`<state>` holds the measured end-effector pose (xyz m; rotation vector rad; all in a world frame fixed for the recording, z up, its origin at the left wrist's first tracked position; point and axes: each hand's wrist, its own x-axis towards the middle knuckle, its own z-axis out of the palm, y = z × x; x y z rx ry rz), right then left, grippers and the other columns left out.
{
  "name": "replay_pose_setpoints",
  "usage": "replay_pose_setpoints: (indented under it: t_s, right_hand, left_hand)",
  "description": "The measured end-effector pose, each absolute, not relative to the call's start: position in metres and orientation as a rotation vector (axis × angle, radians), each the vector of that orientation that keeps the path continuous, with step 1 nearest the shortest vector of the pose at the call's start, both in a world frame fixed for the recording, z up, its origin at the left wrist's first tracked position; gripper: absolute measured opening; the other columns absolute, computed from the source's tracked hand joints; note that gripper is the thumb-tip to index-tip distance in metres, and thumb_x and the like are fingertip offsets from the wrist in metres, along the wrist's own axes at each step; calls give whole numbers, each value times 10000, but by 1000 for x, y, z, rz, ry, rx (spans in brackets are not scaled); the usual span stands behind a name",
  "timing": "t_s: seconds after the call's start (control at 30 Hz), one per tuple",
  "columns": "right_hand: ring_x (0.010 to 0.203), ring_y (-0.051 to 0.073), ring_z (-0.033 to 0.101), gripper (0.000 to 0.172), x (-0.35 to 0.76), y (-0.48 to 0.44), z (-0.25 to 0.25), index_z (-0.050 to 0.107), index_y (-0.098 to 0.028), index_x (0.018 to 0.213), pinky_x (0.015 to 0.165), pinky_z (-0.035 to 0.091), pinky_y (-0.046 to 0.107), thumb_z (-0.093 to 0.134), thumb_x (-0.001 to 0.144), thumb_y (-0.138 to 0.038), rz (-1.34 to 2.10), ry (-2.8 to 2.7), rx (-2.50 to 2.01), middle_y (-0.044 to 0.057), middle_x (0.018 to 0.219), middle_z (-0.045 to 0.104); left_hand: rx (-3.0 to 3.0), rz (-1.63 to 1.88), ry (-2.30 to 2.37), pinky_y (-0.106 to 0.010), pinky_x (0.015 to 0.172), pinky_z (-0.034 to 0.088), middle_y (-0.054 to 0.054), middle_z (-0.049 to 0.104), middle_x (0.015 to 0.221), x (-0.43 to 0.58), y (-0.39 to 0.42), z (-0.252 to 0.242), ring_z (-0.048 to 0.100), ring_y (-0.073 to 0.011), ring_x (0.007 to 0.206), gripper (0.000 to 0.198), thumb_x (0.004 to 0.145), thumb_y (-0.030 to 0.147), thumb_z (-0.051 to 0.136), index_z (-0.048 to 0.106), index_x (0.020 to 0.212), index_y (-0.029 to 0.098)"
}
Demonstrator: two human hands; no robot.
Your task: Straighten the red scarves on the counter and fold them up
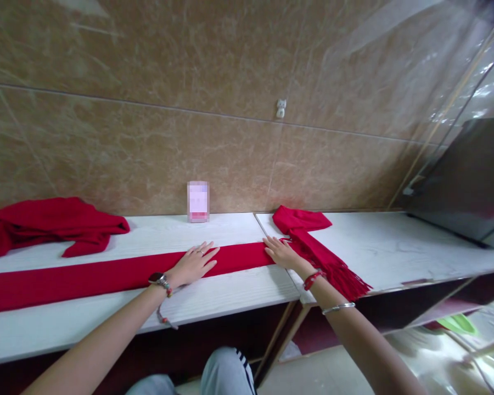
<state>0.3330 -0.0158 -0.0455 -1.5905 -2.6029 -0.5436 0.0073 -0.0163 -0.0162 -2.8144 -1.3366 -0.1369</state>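
Note:
A long red scarf (86, 278) lies stretched along the white tabletop, folded into a flat narrow strip that runs out of view at the left. On its middle rests my left hand (192, 265), palm down with the fingers spread. My right hand (283, 254) lies flat at the strip's right end, fingers stretched out. Just beyond that hand, more red fabric (302, 219) is bunched in a bend, and a fringed end (346, 277) hangs slightly over the table's front edge. Whether this piece joins the strip is hidden by my right hand.
Crumpled red cloth (45, 222) is heaped at the back left. A phone-like object (198, 202), blurred out, leans upright against the tiled wall (148, 148). At the far right stands a large dark grey box-shaped object (469, 181). A seam splits the white tabletop (239, 282).

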Motion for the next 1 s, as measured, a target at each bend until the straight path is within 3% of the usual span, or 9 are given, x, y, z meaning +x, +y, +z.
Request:
replay_pose_setpoints:
  t_s: [0.2, 0.37, 0.47, 0.57, 0.73, 1.0]
  right_hand:
    - [1214, 329, 406, 328, 396, -10, -56, 594, -124, 1094, 844, 465, 484, 373, 854, -83, -606, -2598, -1609, 194, 1304, 460]
    - [1223, 311, 396, 383, 352, -3, -40, 506, -127, 1217, 940, 386, 497, 383, 886, -273, -437, -2388, -1605, 189, 1295, 469]
    - [1274, 273, 329, 489, 307, -4, -26, 420, -139, 1301, 1009, 329, 446, 415, 875, -379, -202, -2519, -1374, 159, 1339, 433]
    - [1256, 268, 358, 508, 274, -7, -18, 405, -172, 1314, 1014, 310, 459, 404, 877, -430, -35, -2655, -1279, 138, 1329, 451]
    - [1099, 236, 509, 450, 258, -8, -17, 448, -125, 1266, 960, 367, 408, 342, 913, -384, -16, -2619, -1311, 162, 1214, 527]
    - [1013, 186, 536, 356, 265, -4, -25, 517, -112, 1185, 921, 399, 330, 308, 926, -235, -98, -2498, -1289, 135, 1086, 574]
  left_hand:
    - [-2808, -175, -1317, -398, 1052, 204, -56, 264, 1448, 1, -14, -19, 226, -223, 1327, 475, 924, 430, 273, 331, 1359, 250]
    - [-2789, -226, -1311, -384, 1050, 213, -56, 306, 1431, 4, -17, -20, 255, -211, 1316, 472, 926, 433, 269, 352, 1349, 239]
    - [-2802, -250, -1301, -376, 1049, 218, -50, 312, 1429, 3, -19, -19, 253, -204, 1317, 469, 927, 434, 271, 355, 1347, 242]
    - [-2831, -196, -1305, -379, 1050, 216, -49, 296, 1436, -7, -18, -16, 244, -206, 1321, 474, 927, 434, 274, 340, 1355, 241]
    - [-2836, -144, -1324, -365, 1059, 214, -38, 306, 1432, -54, -19, -14, 266, -190, 1312, 467, 927, 426, 269, 329, 1359, 258]
    - [-2815, -122, -1375, -366, 1067, 222, -50, 304, 1430, -112, -27, -8, 264, -190, 1314, 463, 927, 388, 283, 337, 1358, 229]
